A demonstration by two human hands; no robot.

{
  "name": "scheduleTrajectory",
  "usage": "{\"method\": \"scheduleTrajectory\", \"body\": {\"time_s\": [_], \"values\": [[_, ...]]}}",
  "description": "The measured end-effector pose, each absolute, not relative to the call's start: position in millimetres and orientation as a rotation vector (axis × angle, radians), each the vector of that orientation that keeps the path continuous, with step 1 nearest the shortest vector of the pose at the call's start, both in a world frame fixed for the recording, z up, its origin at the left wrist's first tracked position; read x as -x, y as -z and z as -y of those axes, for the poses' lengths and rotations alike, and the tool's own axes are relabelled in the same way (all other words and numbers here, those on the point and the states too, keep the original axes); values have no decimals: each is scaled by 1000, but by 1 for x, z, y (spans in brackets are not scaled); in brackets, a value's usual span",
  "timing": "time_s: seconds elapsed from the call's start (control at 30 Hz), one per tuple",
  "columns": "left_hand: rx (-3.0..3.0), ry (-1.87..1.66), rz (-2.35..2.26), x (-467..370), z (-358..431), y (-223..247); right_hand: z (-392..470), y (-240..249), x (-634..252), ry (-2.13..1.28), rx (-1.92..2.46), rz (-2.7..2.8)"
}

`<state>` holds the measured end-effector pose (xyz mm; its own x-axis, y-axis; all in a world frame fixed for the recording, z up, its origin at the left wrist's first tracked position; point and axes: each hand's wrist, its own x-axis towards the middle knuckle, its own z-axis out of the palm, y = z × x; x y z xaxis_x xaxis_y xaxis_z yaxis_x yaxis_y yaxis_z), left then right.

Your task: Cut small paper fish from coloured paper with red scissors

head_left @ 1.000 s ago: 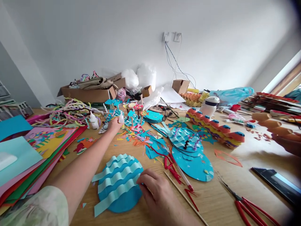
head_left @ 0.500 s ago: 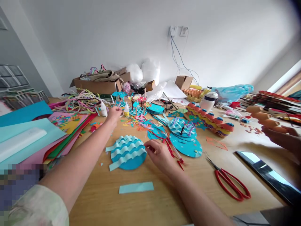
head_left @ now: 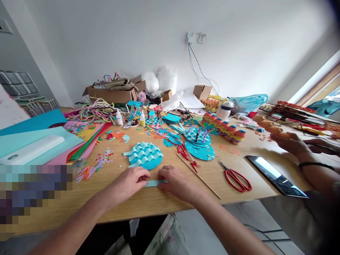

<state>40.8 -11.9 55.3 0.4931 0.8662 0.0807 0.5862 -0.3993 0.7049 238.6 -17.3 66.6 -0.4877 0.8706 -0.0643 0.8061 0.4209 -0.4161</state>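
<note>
A light blue paper strip (head_left: 154, 183) lies near the table's front edge, with one hand at each end. My left hand (head_left: 135, 179) has its fingers curled and pressed together on the strip's left end. Over the right end rests my right hand (head_left: 171, 180), its fingers bent and close together. Just beyond them is a blue paper disc (head_left: 154, 163) with wavy light blue strips (head_left: 145, 156) across it; a few strip ends stick out past its left side.
Red-handled scissors (head_left: 237, 180), a thin wooden stick (head_left: 203, 177) and a black tablet (head_left: 275, 175) lie to the right. Another person's hands (head_left: 292, 143) hold an orange carton piece. Glue bottles (head_left: 142, 118) stand behind the disc; coloured sheets (head_left: 34, 141) lie left.
Both hands have come back toward the table's front edge, onto the loose strip. My left hand has left the glue bottles; my right has left the disc's edge. The view has tilted down.
</note>
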Motion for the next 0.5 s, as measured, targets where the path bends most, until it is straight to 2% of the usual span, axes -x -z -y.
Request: {"method": "scheduleTrajectory", "body": {"time_s": [0.13,0.27,0.5], "values": [[-2279,-577,-1236,-41,24,-34,15,-62,-232,-636,1512,2498],[-2344,-640,-1258,-48,31,-33,17,-62,-235,-663,1474,2478],[-2138,-728,-1244,-48,29,-43,14,-68,-249,-1147,1326,2207]]}}
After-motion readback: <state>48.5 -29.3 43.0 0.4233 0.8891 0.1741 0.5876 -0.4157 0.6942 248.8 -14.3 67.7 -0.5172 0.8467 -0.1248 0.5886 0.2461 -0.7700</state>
